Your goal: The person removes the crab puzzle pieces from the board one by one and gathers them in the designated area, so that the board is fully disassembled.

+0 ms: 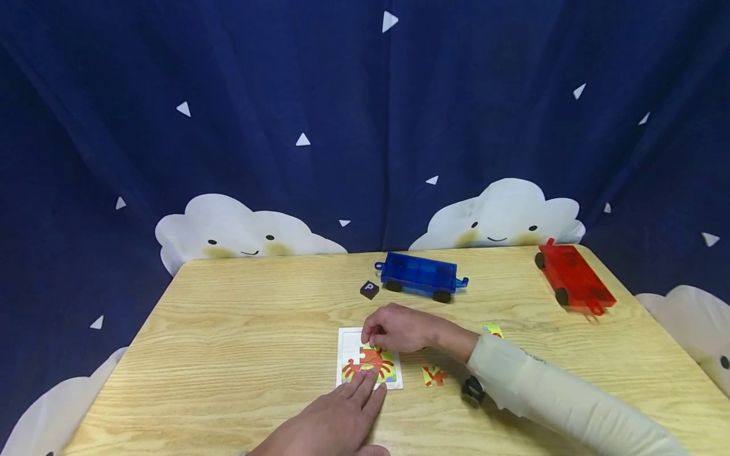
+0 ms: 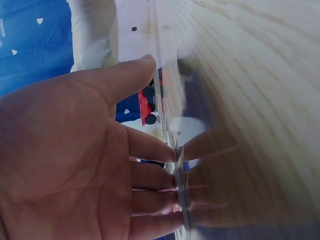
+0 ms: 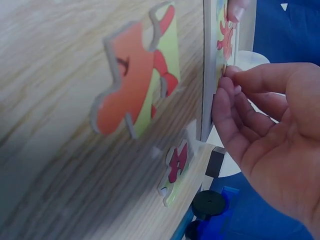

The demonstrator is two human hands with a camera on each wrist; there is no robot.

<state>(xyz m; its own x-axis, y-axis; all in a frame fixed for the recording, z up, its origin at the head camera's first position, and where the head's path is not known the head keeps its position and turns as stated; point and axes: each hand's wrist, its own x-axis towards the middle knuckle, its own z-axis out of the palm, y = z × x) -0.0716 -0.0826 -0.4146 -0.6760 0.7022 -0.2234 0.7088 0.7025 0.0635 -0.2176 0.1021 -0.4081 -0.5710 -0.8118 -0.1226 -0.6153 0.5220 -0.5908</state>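
Observation:
A crab jigsaw puzzle [image 1: 373,362] lies in a white-bordered tray [image 1: 341,354], its upper left part bare white. My left hand [image 1: 336,415] lays its straight fingertips on the tray's lower edge; the left wrist view shows the open palm [image 2: 65,155]. Over the tray's upper right, my right hand [image 1: 399,328] pinches a puzzle piece at the picture, mostly hidden by the fingers. Thumb and fingertips of that hand [image 3: 280,110] meet there in the right wrist view. Right of the tray lies a loose orange-and-yellow piece [image 1: 435,376]; another piece [image 1: 493,330] sits farther back, partly behind the forearm.
Behind the tray are a small dark block marked P [image 1: 369,290] and a blue toy wagon [image 1: 419,273]. A red toy wagon [image 1: 576,275] stands at the table's back right. A blue curtain [image 1: 342,95] with clouds hangs beyond the wooden table [image 1: 228,329].

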